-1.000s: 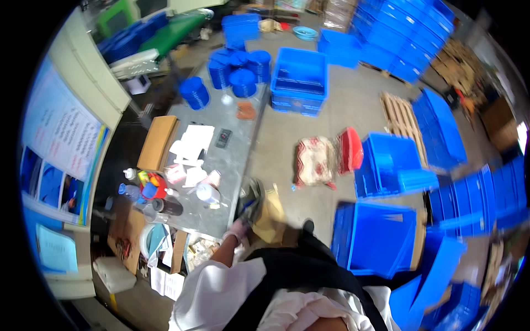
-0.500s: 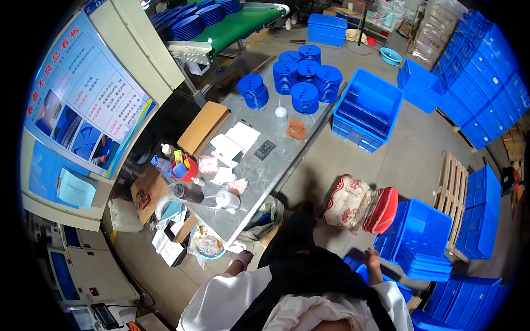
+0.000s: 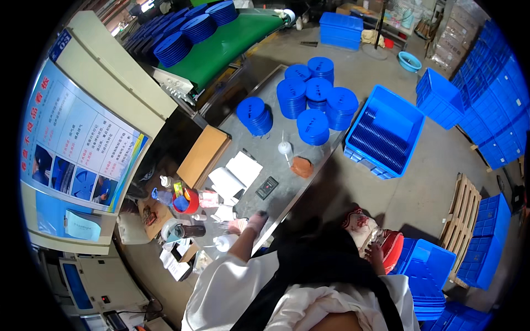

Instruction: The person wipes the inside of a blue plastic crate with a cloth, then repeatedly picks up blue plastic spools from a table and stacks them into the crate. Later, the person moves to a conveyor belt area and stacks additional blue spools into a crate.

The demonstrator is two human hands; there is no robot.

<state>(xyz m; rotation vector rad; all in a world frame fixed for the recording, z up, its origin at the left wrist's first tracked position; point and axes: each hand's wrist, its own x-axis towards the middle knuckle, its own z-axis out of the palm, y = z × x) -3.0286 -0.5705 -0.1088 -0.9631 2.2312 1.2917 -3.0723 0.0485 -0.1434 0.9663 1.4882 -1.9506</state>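
Note:
My left hand [image 3: 256, 222], in a pale covering with darker fingertips, is over the near edge of the grey table, beside a striped cloth [image 3: 237, 225] and a white bottle [image 3: 225, 243]. Its fingers are too small and blurred to tell open from closed. My right hand [image 3: 375, 252] hangs low on the right with its fingers apart and nothing in it, in front of a patterned seat with a red cushion [image 3: 393, 251]. Ahead on the table [image 3: 281, 190] are a small dark device [image 3: 266, 188], a white dropper bottle [image 3: 285, 148] and a reddish-brown lump [image 3: 302, 166].
Several stacks of blue discs [image 3: 313, 127] stand on the far table. Right of it, a blue crate [image 3: 385, 132] holds rows of discs. More discs lie on a green conveyor [image 3: 237, 41]. A wooden pallet [image 3: 461, 220] and blue crates [image 3: 422, 276] line the right side.
My body has moved nearer the table. The left hand has come forward and up over the table edge. My right hand has risen beside the seat, its fingers now spread.

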